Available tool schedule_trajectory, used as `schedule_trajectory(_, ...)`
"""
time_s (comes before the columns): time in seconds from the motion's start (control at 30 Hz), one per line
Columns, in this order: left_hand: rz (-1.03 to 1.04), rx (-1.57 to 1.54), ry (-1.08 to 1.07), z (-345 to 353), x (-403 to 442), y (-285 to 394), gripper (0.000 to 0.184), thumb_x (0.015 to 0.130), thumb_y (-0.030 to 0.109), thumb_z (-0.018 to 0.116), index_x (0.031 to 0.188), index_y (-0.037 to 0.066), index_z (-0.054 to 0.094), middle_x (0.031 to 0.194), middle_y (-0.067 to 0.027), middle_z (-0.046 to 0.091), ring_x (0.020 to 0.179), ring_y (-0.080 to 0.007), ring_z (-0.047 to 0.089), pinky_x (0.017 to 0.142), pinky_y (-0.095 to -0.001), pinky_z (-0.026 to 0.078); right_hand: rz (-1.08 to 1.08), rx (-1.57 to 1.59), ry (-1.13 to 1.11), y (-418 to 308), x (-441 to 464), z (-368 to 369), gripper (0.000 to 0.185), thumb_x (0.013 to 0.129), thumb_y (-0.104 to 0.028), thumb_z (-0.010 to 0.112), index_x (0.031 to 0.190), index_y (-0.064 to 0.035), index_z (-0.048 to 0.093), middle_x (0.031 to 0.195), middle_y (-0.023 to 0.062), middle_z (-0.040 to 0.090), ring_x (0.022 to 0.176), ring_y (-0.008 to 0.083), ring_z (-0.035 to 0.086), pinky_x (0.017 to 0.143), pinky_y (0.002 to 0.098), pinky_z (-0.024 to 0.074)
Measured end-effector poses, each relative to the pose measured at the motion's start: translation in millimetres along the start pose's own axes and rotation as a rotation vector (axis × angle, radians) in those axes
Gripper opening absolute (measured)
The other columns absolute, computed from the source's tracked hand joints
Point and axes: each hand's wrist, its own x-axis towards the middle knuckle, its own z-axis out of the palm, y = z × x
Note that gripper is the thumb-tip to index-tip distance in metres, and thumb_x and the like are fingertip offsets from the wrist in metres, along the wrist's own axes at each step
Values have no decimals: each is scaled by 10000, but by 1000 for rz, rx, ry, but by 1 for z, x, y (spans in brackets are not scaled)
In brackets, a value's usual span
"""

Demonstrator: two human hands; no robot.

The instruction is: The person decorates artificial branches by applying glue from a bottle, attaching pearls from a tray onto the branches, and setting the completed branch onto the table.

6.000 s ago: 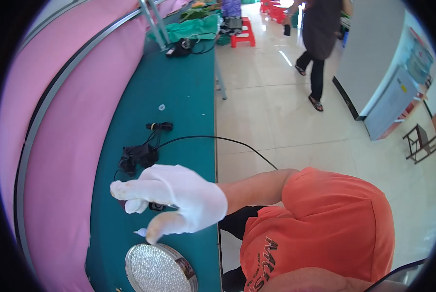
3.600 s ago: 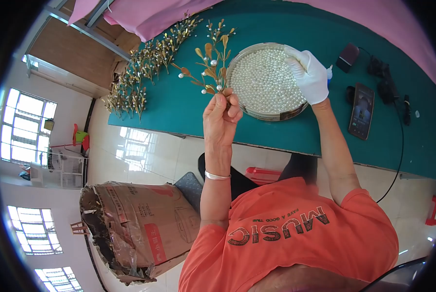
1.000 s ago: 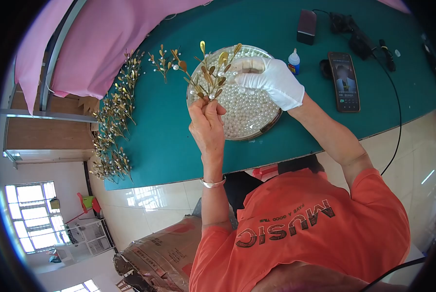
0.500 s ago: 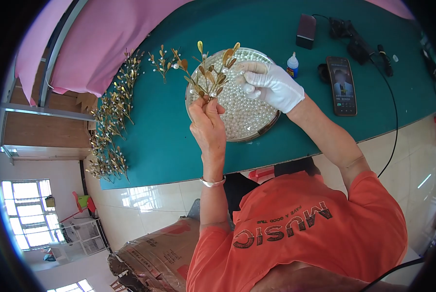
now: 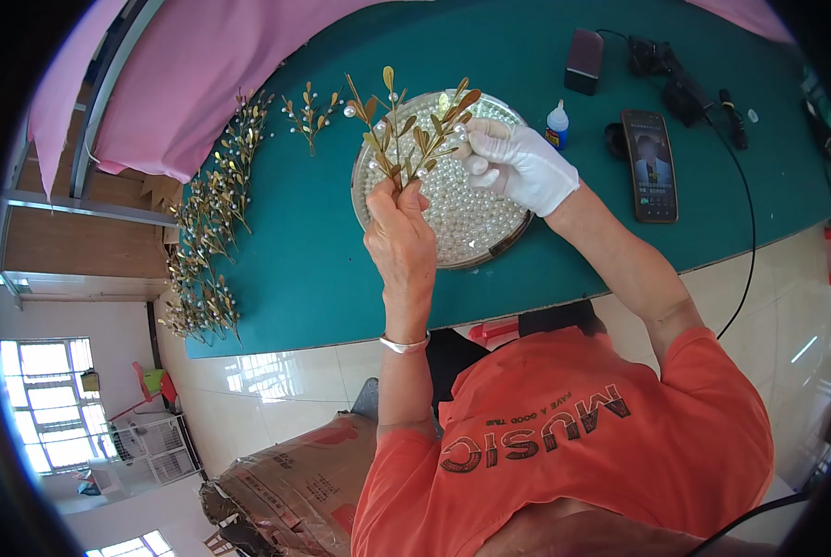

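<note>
My bare left hand (image 5: pixel 401 232), with a silver bangle at the wrist, pinches the stem end of a gold-leaved spray (image 5: pixel 399 135) dotted with white pearl beads. The spray stands upright over a round tray (image 5: pixel 508 249) filled with loose pearl beads (image 5: pixel 476 218). At the spray's right tip, my white-gloved right hand (image 5: pixel 513 162) has its thumb and forefinger pinched at a pearl bead (image 5: pixel 461 131). The fingertips partly hide that contact.
Many finished-looking sprays (image 5: pixel 216 218) lie along the table's left side, with a single spray (image 5: pixel 311 118) apart from them. Right of the tray are a small glue bottle (image 5: pixel 557 128), a phone (image 5: pixel 652 167), a dark box (image 5: pixel 584 61) and cables (image 5: pixel 680 93).
The spray has turned in my left hand, so its branches now fan wider. My right hand stays almost in place, with a pearl bead now visible at its fingertips.
</note>
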Motion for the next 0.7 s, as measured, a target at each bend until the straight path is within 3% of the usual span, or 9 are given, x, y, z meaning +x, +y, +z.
schedule_trajectory(0.07, 16, 10, 3, 0, 0, -1, 147, 994, 105, 568, 1077, 4, 502, 707, -72, 648, 602, -184, 634, 546, -308, 490, -8, -98, 115, -1, -2, 12, 179, 971, -138, 607, 1090, -6, 583, 935, 88, 616, 740, 111, 526, 597, 213, 425)
schedule_trajectory(0.13, 34, 40, -5, 0, 0, -2, 210, 944, 87, 631, 1069, 7, 482, 684, -104, 652, 593, -291, 669, 502, -395, 499, -2, -86, 120, 0, -2, 7, 208, 969, -114, 608, 1141, -3, 574, 967, 125, 626, 741, 115, 541, 612, 219, 450)
schedule_trajectory(0.2, 48, 65, -9, 0, -1, -3, 217, 941, 91, 636, 1070, 9, 483, 682, -105, 652, 593, -298, 669, 500, -401, 499, 4, -74, 126, 1, -1, 2, 248, 967, -90, 609, 1193, 0, 565, 999, 162, 635, 743, 120, 557, 626, 226, 474)
schedule_trajectory(0.27, 59, 91, -12, 1, -2, -4, 223, 938, 96, 641, 1071, 12, 484, 680, -107, 652, 594, -304, 669, 499, -407, 499, 17, -27, 74, 2, 0, -1, 190, 963, -86, 615, 1132, -8, 583, 1000, 166, 625, 731, 119, 553, 627, 227, 472)
schedule_trajectory(0.7, 61, 98, -62, -2, 1, 1, 217, 929, 87, 646, 1066, 12, 496, 657, -102, 639, 588, -301, 663, 493, -415, 493, 8, -37, 96, 1, -2, 5, 127, 958, -94, 625, 1049, -6, 609, 965, 147, 624, 713, 112, 548, 637, 237, 462)
